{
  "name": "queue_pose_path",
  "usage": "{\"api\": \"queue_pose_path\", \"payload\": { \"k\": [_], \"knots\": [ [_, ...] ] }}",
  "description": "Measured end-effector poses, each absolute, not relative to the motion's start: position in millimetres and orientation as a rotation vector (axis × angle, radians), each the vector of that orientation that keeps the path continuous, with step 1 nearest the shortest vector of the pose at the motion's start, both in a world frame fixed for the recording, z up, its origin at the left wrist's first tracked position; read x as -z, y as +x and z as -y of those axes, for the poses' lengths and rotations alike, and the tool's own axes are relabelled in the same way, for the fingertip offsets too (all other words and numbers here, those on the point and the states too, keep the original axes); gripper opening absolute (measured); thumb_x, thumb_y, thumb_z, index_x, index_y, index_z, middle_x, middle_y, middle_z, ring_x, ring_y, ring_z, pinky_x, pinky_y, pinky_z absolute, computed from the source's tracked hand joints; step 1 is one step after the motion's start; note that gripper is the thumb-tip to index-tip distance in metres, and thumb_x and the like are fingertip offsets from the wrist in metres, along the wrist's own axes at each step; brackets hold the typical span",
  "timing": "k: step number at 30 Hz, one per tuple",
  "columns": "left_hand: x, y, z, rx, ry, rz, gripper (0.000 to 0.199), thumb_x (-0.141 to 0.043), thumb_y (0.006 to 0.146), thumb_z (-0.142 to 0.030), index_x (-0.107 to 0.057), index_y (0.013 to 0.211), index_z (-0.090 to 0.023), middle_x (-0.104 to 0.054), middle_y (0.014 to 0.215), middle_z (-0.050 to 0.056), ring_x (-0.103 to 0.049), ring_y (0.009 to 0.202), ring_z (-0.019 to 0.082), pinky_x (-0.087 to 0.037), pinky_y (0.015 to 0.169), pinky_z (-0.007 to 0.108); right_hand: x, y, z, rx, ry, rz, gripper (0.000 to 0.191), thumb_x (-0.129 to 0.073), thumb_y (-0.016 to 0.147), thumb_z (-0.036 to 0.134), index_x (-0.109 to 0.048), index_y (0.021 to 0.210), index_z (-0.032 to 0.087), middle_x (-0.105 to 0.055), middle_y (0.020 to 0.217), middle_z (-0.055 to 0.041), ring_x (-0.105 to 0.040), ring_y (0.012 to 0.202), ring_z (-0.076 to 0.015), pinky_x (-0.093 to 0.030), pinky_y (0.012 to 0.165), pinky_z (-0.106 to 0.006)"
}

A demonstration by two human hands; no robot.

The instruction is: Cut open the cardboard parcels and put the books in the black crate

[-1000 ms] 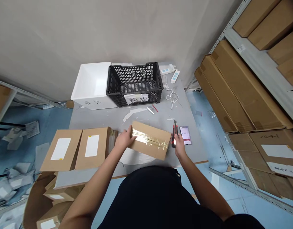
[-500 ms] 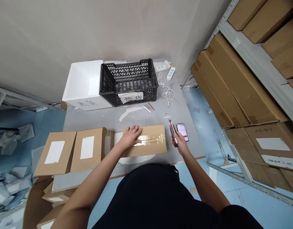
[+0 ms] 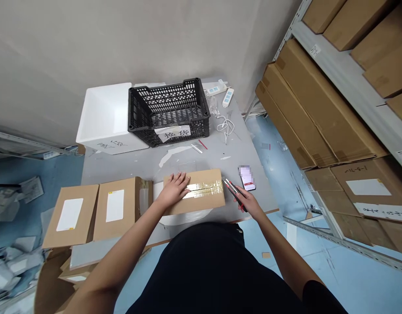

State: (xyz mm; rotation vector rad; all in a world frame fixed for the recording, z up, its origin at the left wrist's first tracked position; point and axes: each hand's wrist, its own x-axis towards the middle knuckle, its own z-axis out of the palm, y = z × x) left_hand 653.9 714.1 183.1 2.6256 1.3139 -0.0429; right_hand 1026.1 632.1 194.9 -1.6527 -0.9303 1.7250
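Observation:
A taped cardboard box (image 3: 207, 198) lies on the grey table in front of me, a shiny strip of clear tape along its top. My left hand (image 3: 173, 189) rests flat on the left part of this box, fingers stretched out. In my right hand (image 3: 247, 202) is a red and black utility knife (image 3: 234, 190), gripped by the handle. Its tip points up and left at the box's right end; whether it touches the cardboard I cannot tell. Just beyond that hand lies a phone (image 3: 247, 178) with its screen lit.
Behind the box stand a black plastic crate (image 3: 201, 127) and a white foam box (image 3: 104, 109). Two labelled cartons (image 3: 101, 222) sit at the left. A white cable (image 3: 225, 126) and power strips (image 3: 228, 97) lie at the back right. Shelves with cartons (image 3: 318, 109) rise on the right.
My right hand has brought the knife left and tilted it, so its tip now meets the box's right end in view. My left hand stays on the box. The whole view has shifted slightly.

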Motion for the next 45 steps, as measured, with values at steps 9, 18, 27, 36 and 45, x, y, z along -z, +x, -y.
{"api": "queue_pose_path", "payload": {
  "k": [9, 18, 27, 36, 45],
  "knots": [
    [-189, 669, -729, 0.190, 2.558, -1.306, 0.080, -0.056, 0.084, -0.062, -0.034, 0.150, -0.020, -0.033, 0.155, 0.019, -0.030, 0.143, 0.037, -0.024, 0.113, 0.058, -200, 1047, -638, -1.816, -1.619, 1.063, 0.065, -0.054, 0.087, 0.054, -0.044, 0.146, 0.027, -0.065, 0.072, -0.0001, -0.053, 0.042, -0.0099, -0.036, 0.035, -0.020],
    [-184, 677, -724, 0.153, 2.521, -1.376, 0.090, -0.061, 0.082, -0.059, -0.021, 0.154, -0.023, -0.032, 0.155, 0.018, -0.024, 0.144, 0.038, -0.015, 0.114, 0.062, -203, 1043, -639, -1.794, -1.632, 1.057, 0.063, -0.054, 0.088, 0.052, -0.045, 0.145, 0.028, -0.064, 0.072, 0.0004, -0.052, 0.043, -0.0097, -0.036, 0.034, -0.020],
    [-182, 674, -713, 0.044, 2.634, -1.384, 0.069, -0.042, 0.093, -0.058, -0.036, 0.149, -0.018, -0.033, 0.154, 0.020, -0.028, 0.144, 0.036, -0.017, 0.116, 0.058, -198, 1041, -634, -1.803, -1.595, 0.993, 0.065, -0.054, 0.087, 0.054, -0.043, 0.146, 0.028, -0.063, 0.072, 0.0023, -0.052, 0.041, -0.0087, -0.036, 0.034, -0.020],
    [-178, 678, -707, 0.001, 2.639, -1.440, 0.064, -0.044, 0.093, -0.055, -0.041, 0.146, -0.020, -0.035, 0.153, 0.020, -0.028, 0.143, 0.037, -0.016, 0.115, 0.061, -212, 1043, -633, -1.881, -1.591, 0.991, 0.069, -0.056, 0.086, 0.053, -0.041, 0.147, 0.026, -0.059, 0.065, 0.0045, -0.049, 0.040, -0.0079, -0.036, 0.035, -0.019],
    [-177, 678, -707, 0.032, 2.643, -1.443, 0.062, -0.044, 0.093, -0.054, -0.040, 0.147, -0.022, -0.037, 0.152, 0.019, -0.028, 0.143, 0.037, -0.016, 0.115, 0.061, -205, 1046, -624, -1.898, -1.603, 0.983, 0.069, -0.055, 0.086, 0.053, -0.040, 0.148, 0.027, -0.059, 0.066, 0.0047, -0.046, 0.039, -0.0067, -0.036, 0.035, -0.019]
  ]
}}
